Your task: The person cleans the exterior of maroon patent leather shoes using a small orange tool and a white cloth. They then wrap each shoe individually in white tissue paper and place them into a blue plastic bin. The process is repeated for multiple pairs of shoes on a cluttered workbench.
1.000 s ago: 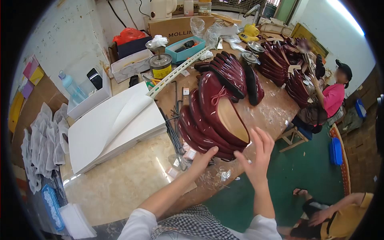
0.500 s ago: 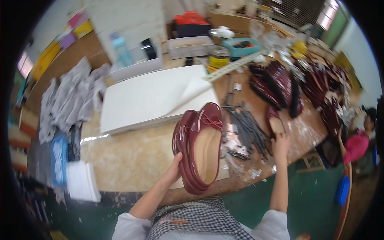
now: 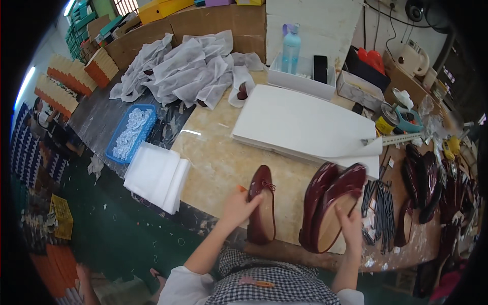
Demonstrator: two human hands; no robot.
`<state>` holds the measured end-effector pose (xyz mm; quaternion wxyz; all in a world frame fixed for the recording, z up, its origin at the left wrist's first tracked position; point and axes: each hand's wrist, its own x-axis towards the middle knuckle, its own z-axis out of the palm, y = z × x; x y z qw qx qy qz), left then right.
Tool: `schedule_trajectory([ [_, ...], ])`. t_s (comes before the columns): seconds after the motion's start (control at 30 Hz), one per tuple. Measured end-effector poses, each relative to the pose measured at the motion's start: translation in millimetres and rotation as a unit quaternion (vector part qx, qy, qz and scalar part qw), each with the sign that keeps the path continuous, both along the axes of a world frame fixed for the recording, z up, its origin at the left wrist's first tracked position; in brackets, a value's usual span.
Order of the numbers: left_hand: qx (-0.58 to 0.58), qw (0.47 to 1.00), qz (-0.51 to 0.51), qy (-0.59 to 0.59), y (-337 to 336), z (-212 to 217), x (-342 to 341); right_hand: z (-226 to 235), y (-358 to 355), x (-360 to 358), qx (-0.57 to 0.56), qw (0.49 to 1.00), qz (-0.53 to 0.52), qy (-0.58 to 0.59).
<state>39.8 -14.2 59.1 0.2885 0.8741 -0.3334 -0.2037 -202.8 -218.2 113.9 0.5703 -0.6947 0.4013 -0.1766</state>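
Note:
Over the near edge of the table, my left hand [image 3: 239,207] grips a burgundy patent ballet flat [image 3: 262,218] by its side, thumb at the opening. The shoe has a small bow and its toe points away from me. To its right, my right hand [image 3: 351,229] is closed on a pair of matching ballet flats [image 3: 316,192], pressed side by side, thumb inside the nearer one's beige lining. My other right-hand fingers are mostly hidden. Right of this hand, another burgundy shoe [image 3: 405,223] rests on the brown tabletop near several dark strips [image 3: 378,208].
A stack of white sheets [image 3: 305,114] lies mid-table. Shoes in pale wrapping [image 3: 198,66] heap at the far left, above a blue basket [image 3: 152,114] and folded white sheets [image 3: 152,175]. More burgundy shoes [image 3: 422,173] pile up right. A bottle [image 3: 291,51] stands behind.
The view has swung left. My right hand has left the shoe area on the right and now holds a pair. My left hand, earlier holding several shoes together, now holds a single one.

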Motion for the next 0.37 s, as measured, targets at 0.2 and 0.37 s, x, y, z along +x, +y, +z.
schedule_trajectory([
  [0.2,-0.186,0.927,0.066,-0.319,-62.4,50.4,162.4,-103.8,11.5,24.7,-0.070,0.998,0.003,-0.002],
  [0.37,-0.067,0.971,0.133,-0.188,-194.2,39.9,301.7,-108.7,16.4,45.4,-0.134,0.986,-0.060,-0.084],
])
